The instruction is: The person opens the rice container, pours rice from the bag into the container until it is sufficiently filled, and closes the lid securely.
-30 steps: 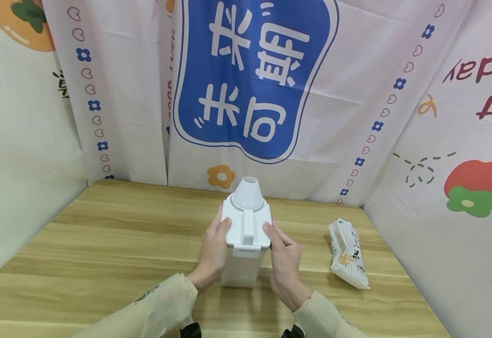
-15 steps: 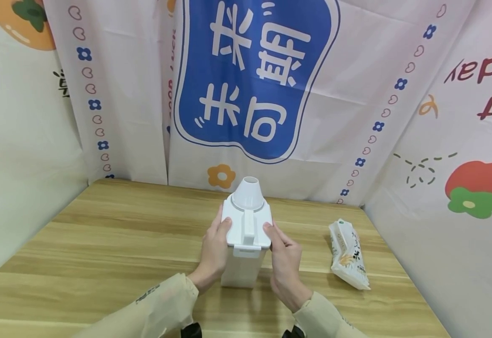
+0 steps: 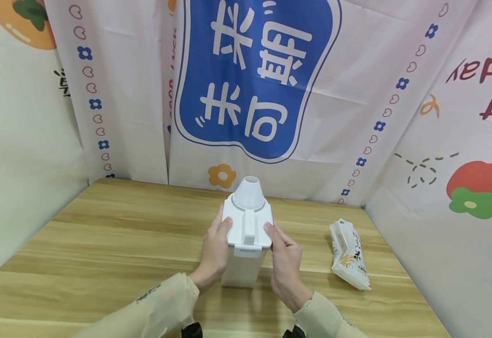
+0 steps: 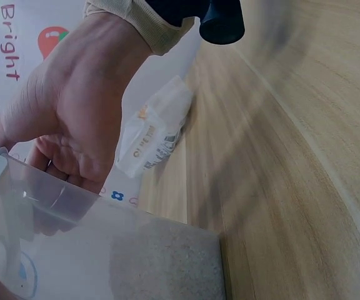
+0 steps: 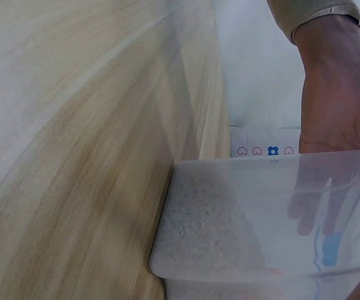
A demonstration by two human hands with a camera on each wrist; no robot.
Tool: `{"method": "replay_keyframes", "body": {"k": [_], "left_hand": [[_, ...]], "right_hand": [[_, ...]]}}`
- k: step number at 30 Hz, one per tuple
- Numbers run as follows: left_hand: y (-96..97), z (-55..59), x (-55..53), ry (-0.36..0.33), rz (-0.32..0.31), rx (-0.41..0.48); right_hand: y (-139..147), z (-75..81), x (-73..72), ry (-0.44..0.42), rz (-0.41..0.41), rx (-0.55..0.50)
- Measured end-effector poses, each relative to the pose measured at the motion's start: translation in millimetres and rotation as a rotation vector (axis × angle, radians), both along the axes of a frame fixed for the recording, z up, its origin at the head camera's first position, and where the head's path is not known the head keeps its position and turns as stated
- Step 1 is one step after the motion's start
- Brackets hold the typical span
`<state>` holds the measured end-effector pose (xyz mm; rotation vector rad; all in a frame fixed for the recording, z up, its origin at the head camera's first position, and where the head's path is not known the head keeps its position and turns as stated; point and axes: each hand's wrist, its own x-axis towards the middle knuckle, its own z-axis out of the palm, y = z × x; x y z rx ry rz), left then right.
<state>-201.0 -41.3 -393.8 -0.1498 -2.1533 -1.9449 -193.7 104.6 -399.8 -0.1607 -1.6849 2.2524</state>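
A clear-walled rice container (image 3: 240, 272) stands upright on the table, with its white lid (image 3: 238, 220) on and a white cone-shaped cup (image 3: 247, 195) on top of that. Whitish grains (image 4: 161, 256) fill its lower part, as the left wrist view shows. My left hand (image 3: 215, 249) grips the left upper side, thumb on the lid's edge. On the opposite side my right hand (image 3: 285, 263) holds it the same way, thumb on the lid's right edge. Through the clear wall in the right wrist view, the left hand's fingers (image 5: 305, 206) lie along the side.
A white printed rice bag (image 3: 349, 256) lies on the wooden table (image 3: 115, 244), to the right of the container. Printed cloth walls (image 3: 136, 117) enclose the table at the back and both sides.
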Motion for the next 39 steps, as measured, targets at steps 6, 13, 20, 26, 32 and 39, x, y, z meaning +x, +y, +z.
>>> {"method": "replay_keyframes", "body": {"k": [6, 13, 20, 26, 32, 39], "left_hand": [[0.6, 0.3, 0.1, 0.001, -0.003, 0.007], [1.0, 0.5, 0.8, 0.008, 0.008, 0.012], [-2.0, 1.2, 0.5, 0.001, -0.004, -0.037], [-11.1, 2.7, -1.0, -0.003, -0.033, -0.108], [-24.1, 1.0, -4.9, 0.117, -0.114, -0.207], [-39.5, -15.0, -2.5, 0.243, -0.33, -0.181]], "right_hand": [[-0.2, -0.5, -0.7, 0.004, -0.004, -0.007], [-1.7, -0.7, -0.4, -0.006, -0.004, -0.006], [-3.4, 0.5, 2.0, -0.039, 0.031, 0.01], [5.5, 1.3, 1.7, -0.004, 0.083, 0.035], [24.8, 7.2, -0.5, 0.083, 0.209, 0.248], [44.3, 5.1, 0.8, 0.236, 0.451, 0.386]]}}
